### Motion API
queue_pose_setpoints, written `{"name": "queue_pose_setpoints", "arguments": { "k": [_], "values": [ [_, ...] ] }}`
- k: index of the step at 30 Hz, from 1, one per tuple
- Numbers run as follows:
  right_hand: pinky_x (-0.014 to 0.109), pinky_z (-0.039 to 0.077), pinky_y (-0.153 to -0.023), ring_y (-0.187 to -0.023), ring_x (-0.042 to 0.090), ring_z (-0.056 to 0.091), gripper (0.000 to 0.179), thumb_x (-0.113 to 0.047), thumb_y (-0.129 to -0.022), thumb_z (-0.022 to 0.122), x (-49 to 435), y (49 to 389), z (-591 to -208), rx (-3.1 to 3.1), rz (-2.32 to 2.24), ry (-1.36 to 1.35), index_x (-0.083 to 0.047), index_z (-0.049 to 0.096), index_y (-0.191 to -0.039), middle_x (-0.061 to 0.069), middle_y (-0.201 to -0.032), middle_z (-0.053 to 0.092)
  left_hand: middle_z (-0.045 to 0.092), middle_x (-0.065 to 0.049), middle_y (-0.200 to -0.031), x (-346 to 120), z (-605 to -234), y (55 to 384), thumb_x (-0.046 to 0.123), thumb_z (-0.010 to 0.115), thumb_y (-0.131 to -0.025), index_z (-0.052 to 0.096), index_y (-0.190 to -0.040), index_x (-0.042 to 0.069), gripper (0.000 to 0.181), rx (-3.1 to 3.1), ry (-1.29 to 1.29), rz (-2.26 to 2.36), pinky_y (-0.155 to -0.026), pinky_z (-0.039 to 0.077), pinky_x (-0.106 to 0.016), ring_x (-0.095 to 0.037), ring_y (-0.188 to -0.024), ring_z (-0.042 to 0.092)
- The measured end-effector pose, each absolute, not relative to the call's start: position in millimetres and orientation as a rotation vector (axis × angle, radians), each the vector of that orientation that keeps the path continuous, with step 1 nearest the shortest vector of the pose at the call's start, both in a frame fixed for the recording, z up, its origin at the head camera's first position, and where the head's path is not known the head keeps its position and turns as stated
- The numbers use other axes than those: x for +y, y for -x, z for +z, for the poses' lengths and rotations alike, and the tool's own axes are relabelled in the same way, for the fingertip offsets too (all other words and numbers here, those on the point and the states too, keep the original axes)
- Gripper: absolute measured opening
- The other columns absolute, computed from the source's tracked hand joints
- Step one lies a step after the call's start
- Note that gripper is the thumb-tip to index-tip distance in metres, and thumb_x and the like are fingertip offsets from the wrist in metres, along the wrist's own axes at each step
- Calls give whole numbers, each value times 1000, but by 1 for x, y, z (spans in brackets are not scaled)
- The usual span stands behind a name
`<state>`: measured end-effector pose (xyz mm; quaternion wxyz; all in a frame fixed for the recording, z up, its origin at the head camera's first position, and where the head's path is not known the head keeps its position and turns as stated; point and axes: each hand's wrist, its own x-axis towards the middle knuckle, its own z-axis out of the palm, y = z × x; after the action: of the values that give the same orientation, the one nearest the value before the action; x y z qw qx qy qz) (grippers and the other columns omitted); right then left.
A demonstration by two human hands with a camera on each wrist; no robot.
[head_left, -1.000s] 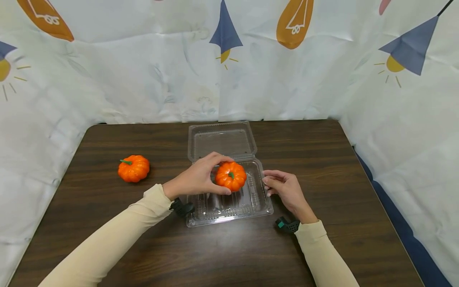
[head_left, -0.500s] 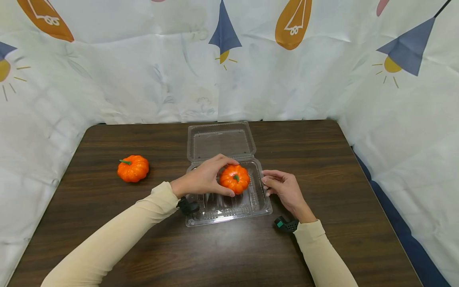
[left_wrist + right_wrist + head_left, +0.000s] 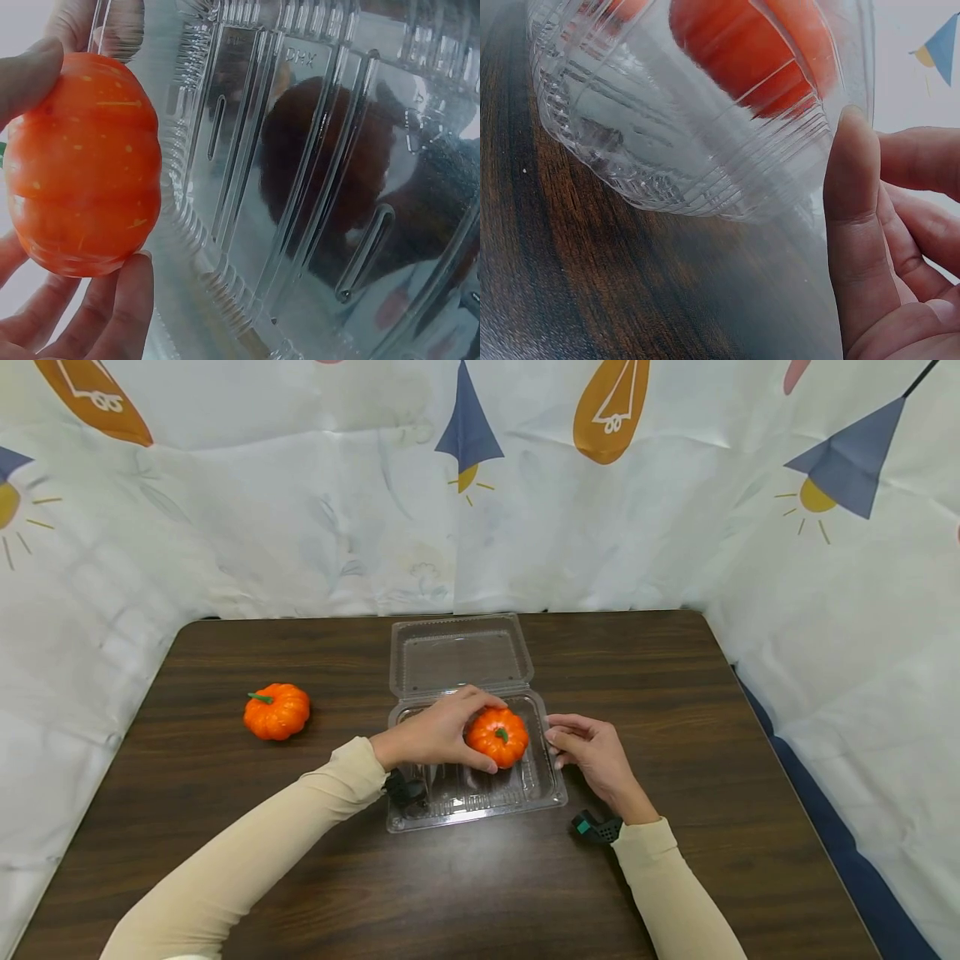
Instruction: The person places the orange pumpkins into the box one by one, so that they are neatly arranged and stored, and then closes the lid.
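Note:
An orange toy pumpkin (image 3: pixel 513 740) with a green stem is gripped between the thumb and fingers of my left hand (image 3: pixel 435 732), over the right half of a clear plastic clamshell container (image 3: pixel 465 815). In the left wrist view the same pumpkin (image 3: pixel 82 165) sits in the hand, beside the ribbed floor of the container (image 3: pixel 300 247). At the container's right rim, my right hand (image 3: pixel 596 762) pinches the edge; its thumb (image 3: pixel 859 217) lies along the near side in the right wrist view. The container's lid (image 3: pixel 461 653) lies folded back, away from me.
A second orange pumpkin (image 3: pixel 277 712) rests on the dark wooden table (image 3: pixel 480 893), left of the container. White printed cloth (image 3: pixel 300 527) hangs behind the table and along both sides. Each wrist wears a black strap.
My left hand has moved the pumpkin a little to the right and toward me over the container. My right hand stays at the rim.

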<state>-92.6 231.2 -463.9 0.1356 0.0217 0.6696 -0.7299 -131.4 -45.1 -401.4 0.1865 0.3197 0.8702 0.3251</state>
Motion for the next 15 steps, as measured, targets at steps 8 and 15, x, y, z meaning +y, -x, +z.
{"name": "queue_pose_setpoints", "arguments": {
  "k": [8,15],
  "values": [
    [21,60,-61,-69,9,65,41,-5,-96,71,231,91,-462,1940,-2105,-65,14,61,-131,-7,-88,76,52,-8,-145,-41,-411,134,39,91,-77,52,-146,16,82,2423,-917,926,-103,56,-45,-27,-123,59],
    [21,60,-61,-69,9,65,42,-6,-96,71,231,91,-463,1942,-2101,-55,13,61,-132,-7,-90,76,53,-8,-144,-38,-413,133,40,90,-78,52,-146,16,82,2419,-920,917,-102,56,-45,-27,-123,60]
  ]
}}
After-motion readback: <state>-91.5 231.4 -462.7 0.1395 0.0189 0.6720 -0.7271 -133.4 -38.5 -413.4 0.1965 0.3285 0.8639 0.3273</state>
